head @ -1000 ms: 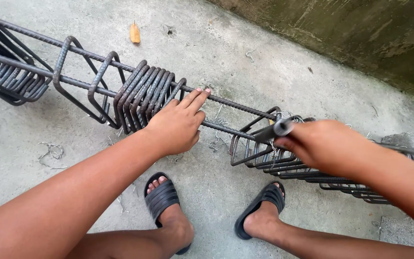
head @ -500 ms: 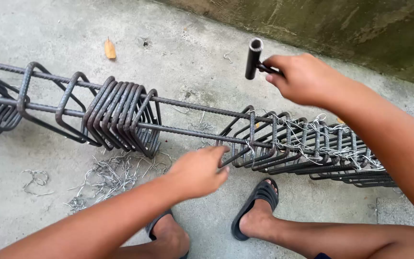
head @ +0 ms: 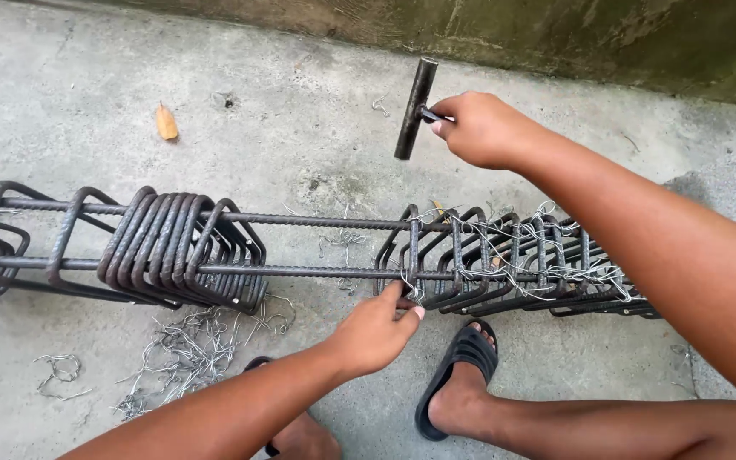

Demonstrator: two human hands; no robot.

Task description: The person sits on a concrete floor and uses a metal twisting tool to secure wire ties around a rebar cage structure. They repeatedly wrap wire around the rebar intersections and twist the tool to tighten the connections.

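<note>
A long rebar cage (head: 317,273) lies across the concrete floor, made of straight bars threaded through square stirrups. My left hand (head: 375,330) reaches under the near bar and pinches at a stirrup (head: 411,252) with thin tie wire around it. My right hand (head: 480,128) is raised above the cage and grips a dark T-shaped metal tying tool (head: 415,108), its short tube hanging upright. Stirrups to the right (head: 538,260) carry twisted wire ties. A tight bunch of loose stirrups (head: 185,247) sits to the left.
A heap of cut tie wires (head: 185,353) lies on the floor below the loose stirrups. My feet in black sandals (head: 457,375) stand close to the cage. A low mossy concrete wall (head: 555,38) runs along the far side. A dry leaf (head: 166,123) lies at upper left.
My left hand left the bunched stirrups and moved right to the stirrup beside the tied ones. My right hand lifted the tool up off the cage.
</note>
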